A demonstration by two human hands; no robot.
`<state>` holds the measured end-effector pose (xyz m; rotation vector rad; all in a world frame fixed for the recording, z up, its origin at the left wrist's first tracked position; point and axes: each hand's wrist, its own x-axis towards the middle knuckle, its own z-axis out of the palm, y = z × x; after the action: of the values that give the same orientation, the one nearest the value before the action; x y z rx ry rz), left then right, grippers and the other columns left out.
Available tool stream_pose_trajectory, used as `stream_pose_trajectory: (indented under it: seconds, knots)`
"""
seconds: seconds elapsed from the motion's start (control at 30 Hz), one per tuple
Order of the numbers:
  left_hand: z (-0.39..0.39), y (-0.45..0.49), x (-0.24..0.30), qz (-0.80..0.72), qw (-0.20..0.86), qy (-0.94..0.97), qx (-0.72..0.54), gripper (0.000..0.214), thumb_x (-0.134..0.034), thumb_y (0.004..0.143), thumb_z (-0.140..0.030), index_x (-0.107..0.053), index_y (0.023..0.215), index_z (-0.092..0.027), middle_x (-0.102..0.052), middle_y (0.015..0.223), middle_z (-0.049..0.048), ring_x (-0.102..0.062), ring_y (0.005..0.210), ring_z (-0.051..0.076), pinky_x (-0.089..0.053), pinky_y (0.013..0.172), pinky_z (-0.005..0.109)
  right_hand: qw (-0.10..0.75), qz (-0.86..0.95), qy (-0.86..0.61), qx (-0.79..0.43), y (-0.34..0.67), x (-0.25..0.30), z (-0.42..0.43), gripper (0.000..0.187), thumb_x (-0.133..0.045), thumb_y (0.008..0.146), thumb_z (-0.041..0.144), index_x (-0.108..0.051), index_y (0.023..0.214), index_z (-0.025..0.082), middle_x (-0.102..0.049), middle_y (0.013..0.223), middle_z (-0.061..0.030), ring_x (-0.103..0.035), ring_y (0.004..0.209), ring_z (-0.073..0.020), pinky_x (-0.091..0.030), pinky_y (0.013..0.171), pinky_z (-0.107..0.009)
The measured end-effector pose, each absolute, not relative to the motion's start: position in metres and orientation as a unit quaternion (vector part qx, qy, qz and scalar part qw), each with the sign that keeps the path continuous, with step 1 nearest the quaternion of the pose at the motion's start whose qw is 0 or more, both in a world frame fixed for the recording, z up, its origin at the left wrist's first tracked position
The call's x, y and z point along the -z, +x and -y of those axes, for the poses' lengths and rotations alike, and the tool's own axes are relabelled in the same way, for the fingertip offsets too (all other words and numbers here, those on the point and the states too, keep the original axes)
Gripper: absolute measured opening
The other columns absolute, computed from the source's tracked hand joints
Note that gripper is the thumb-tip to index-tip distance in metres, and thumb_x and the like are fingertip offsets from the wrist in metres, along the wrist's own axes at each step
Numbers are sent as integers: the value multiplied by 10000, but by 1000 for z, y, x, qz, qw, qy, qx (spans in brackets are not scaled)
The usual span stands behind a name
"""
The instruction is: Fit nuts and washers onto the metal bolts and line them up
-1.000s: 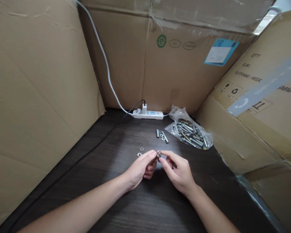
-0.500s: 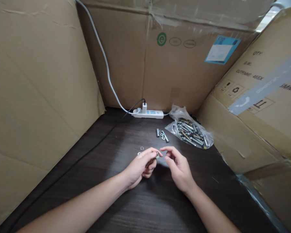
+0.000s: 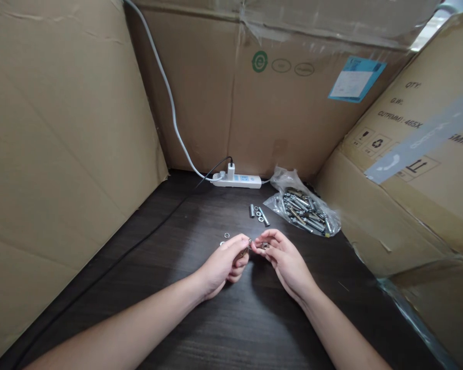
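Slightly below the middle of the frame, the left hand (image 3: 221,267) has its fingers closed around a metal bolt (image 3: 244,253). Just to the right of it, the right hand (image 3: 289,262) holds a small metal part (image 3: 265,246) with bent fingers; I cannot tell its exact kind. One ring (image 3: 227,235) lies on the bench (image 3: 185,221), near the left hand. At centre right rests a clear bag (image 3: 334,222) containing many metal pieces.

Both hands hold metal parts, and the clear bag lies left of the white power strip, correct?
Wrong side: the head view shows the clear bag right of the white power strip. The left hand and right hand do hold metal parts.
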<state>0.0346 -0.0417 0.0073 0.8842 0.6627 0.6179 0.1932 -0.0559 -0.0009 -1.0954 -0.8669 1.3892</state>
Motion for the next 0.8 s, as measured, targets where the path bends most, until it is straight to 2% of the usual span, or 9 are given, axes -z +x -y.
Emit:
stream_pose_trajectory:
  seconds: [0.1,0.27,0.53,0.8]
  knots:
    - [41,35,-7,-313,808,406,-290,247,-425,884,-442,-410,819,-205,-275,555,-87,-125,420,39,-66,394,173,553,374,-454,-590,193,2,57,241,-613,627,139,-556,853,200,-650,859,-11,-641,865,-164,-485,868,-334]
    - [38,34,-7,-320,825,376,-275,260,-397,885,-452,-403,817,-201,-312,566,-84,-136,404,33,-84,390,162,553,376,-454,-589,194,5,56,211,-652,650,177,-559,839,194,-669,883,-28,-659,884,-188,-482,905,-374]
    - [38,34,-5,-323,820,382,-278,264,-378,900,-439,-397,803,-195,-321,563,-82,-145,403,30,-87,390,165,537,373,-471,-592,193,3,57,302,-752,631,277,-559,840,176,-686,876,-62,-664,848,-193,-511,844,-362]
    - [39,34,-6,-333,812,393,-275,269,-371,904,-457,-414,827,-203,-304,544,-87,-128,408,37,-74,385,177,536,381,-487,-575,195,5,56,294,-762,633,262,-599,853,156,-697,894,-72,-662,813,-174,-514,816,-327]
